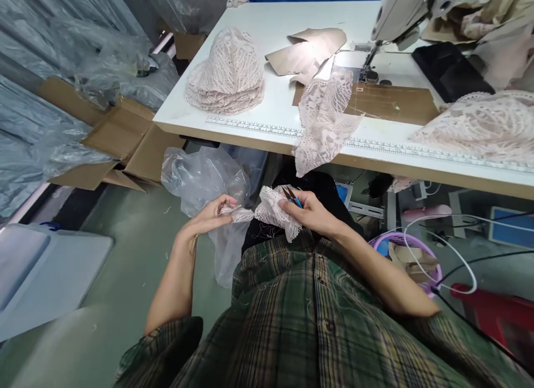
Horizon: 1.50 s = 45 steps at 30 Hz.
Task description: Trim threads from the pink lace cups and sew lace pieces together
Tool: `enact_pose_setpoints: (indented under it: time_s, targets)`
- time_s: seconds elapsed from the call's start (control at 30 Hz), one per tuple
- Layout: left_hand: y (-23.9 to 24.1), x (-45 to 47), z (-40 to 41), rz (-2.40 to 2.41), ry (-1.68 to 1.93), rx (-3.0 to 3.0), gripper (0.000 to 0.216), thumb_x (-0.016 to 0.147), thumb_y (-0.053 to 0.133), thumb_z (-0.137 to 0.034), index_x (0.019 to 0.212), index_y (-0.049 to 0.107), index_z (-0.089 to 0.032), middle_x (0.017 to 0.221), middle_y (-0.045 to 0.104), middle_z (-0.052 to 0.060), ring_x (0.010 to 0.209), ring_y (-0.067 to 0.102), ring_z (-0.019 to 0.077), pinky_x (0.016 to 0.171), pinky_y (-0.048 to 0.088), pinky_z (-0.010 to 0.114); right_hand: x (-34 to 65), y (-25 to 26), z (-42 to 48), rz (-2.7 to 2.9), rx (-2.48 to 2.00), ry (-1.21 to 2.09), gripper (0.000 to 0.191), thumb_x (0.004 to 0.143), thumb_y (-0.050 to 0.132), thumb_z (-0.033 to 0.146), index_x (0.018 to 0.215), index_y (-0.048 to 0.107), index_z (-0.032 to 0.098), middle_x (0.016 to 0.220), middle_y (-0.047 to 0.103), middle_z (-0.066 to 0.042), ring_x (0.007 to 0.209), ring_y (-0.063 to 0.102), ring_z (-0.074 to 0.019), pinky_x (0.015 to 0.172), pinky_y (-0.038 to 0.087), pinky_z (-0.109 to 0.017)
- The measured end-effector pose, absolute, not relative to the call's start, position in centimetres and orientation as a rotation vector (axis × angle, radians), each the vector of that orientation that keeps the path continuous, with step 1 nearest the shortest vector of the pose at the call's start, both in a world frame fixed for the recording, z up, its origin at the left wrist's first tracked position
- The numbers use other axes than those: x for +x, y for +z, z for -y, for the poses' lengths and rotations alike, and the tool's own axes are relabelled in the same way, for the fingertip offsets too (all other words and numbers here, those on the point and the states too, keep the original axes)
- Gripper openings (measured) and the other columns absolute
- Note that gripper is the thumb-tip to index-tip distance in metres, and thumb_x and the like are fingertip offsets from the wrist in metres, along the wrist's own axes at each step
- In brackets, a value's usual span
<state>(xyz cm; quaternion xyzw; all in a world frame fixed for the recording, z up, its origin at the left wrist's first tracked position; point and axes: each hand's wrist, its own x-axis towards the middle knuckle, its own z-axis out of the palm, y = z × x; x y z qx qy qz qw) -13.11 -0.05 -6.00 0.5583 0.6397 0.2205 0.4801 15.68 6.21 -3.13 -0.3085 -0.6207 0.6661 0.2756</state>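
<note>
Over my lap, my left hand pinches one end of a pale pink lace piece. My right hand grips the bunched other part of the lace, along with small thread snips with blue handles and dark blades pointing up and away. The lace narrows to a thin strip between my hands. Loose threads lie on my dark trousers just below it. Another lace piece hangs over the table's front edge ahead of my hands, its far end near the sewing machine.
On the white table are stacked lace cups, brown paper, a black pad and more lace. An open cardboard box and plastic bag lie left. A purple basket and cables stand right.
</note>
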Motion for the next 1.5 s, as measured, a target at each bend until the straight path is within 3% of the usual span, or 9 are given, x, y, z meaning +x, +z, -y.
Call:
enact_pose_setpoints:
  time_s: [0.17, 0.4, 0.63, 0.9, 0.97, 1.1, 1.2, 1.33, 1.5]
  targets:
    - [-8.0, -14.4, 1.5, -1.707, 0.576, 1.141, 0.035, 0.065, 0.066, -0.038, 0.092, 0.059, -0.017, 0.086, 0.062, 0.004, 0.073, 0.057, 0.0162, 0.06, 0.044, 0.024, 13.6, -3.1, -6.3, 1.563, -0.877, 1.756, 0.036, 0.083, 0.059, 0.053, 0.075, 0.057, 0.018, 0.061, 0.039, 0.005, 0.054, 0.031, -0.0084, 0.051, 0.026, -0.023]
    - [-9.9, -15.3, 2.0, -1.759, 0.693, 0.991, 0.036, 0.059, 0.078, -0.042, 0.082, 0.069, -0.016, 0.074, 0.067, 0.004, 0.067, 0.058, 0.015, 0.06, 0.044, 0.023, 18.1, -10.3, -8.0, 1.79, -1.289, 1.405, 0.039, 0.086, 0.051, 0.053, 0.074, 0.06, 0.017, 0.066, 0.053, 0.001, 0.061, 0.046, -0.0135, 0.06, 0.039, -0.027]
    - [-8.9, -14.9, 2.2, -1.618, 0.707, 1.033, 0.03, 0.067, 0.08, -0.041, 0.086, 0.077, -0.017, 0.078, 0.074, 0.007, 0.067, 0.063, 0.015, 0.057, 0.046, 0.022, 20.7, -12.5, -8.0, 1.841, -1.521, 0.985, 0.04, 0.085, 0.053, 0.043, 0.106, 0.07, 0.014, 0.105, 0.069, -0.015, 0.097, 0.063, -0.0274, 0.088, 0.048, -0.041]
    - [-4.9, -9.4, 0.7, -1.208, 0.817, 1.065, 0.023, 0.063, 0.086, -0.033, 0.075, 0.078, -0.015, 0.068, 0.073, 0.008, 0.057, 0.063, 0.0138, 0.051, 0.048, 0.023, 15.8, -7.0, -4.6, 1.79, -0.931, 1.604, 0.054, 0.075, 0.075, 0.048, 0.121, 0.067, 0.021, 0.12, 0.065, -0.009, 0.061, 0.053, -0.0099, 0.061, 0.049, -0.028]
    - [-4.8, -8.1, -0.2, -1.136, 0.844, 1.075, 0.025, 0.063, 0.086, -0.034, 0.076, 0.078, -0.015, 0.074, 0.074, 0.009, 0.064, 0.066, 0.0165, 0.057, 0.051, 0.025, 15.2, -6.2, -4.0, 1.806, -0.884, 1.772, 0.057, 0.071, 0.078, 0.048, 0.12, 0.066, 0.021, 0.112, 0.067, -0.008, 0.055, 0.048, -0.0076, 0.053, 0.045, -0.025]
    - [-5.9, -6.7, -2.6, -1.022, 0.805, 1.073, 0.043, 0.066, 0.084, -0.032, 0.105, 0.074, -0.016, 0.097, 0.074, 0.012, 0.065, 0.064, 0.0117, 0.059, 0.05, 0.023, 16.4, -7.0, -4.7, 1.819, -1.014, 1.786, 0.037, 0.081, 0.067, 0.052, 0.072, 0.065, 0.016, 0.058, 0.054, 0.002, 0.048, 0.039, -0.008, 0.047, 0.034, -0.023]
    - [-8.0, -6.7, -4.3, -0.959, 0.652, 1.079, 0.063, 0.062, 0.086, -0.028, 0.121, 0.065, -0.016, 0.099, 0.072, 0.01, 0.064, 0.061, 0.0093, 0.06, 0.048, 0.022, 18.3, -9.0, -6.6, 1.727, -1.162, 1.628, 0.042, 0.08, 0.065, 0.057, 0.069, 0.061, 0.017, 0.059, 0.049, 0.004, 0.053, 0.037, -0.0087, 0.05, 0.033, -0.024]
    - [-10.9, -7.0, -6.0, -1.099, 0.628, 1.122, 0.053, 0.064, 0.083, -0.031, 0.111, 0.068, -0.01, 0.074, 0.067, 0.002, 0.062, 0.058, 0.0089, 0.057, 0.043, 0.02, 20.2, -12.0, -9.0, 1.718, -1.314, 1.47, 0.046, 0.078, 0.063, 0.062, 0.072, 0.063, 0.016, 0.061, 0.048, 0.003, 0.055, 0.037, -0.0098, 0.051, 0.031, -0.024]
    - [-12.2, -7.1, -6.7, -1.208, 0.677, 1.143, 0.048, 0.065, 0.082, -0.035, 0.104, 0.069, -0.01, 0.074, 0.066, 0.003, 0.065, 0.057, 0.0103, 0.059, 0.043, 0.022, 20.3, -14.0, -10.1, 1.741, -1.34, 1.415, 0.047, 0.078, 0.063, 0.06, 0.083, 0.069, 0.015, 0.064, 0.055, 0.002, 0.057, 0.044, -0.0121, 0.055, 0.036, -0.026]
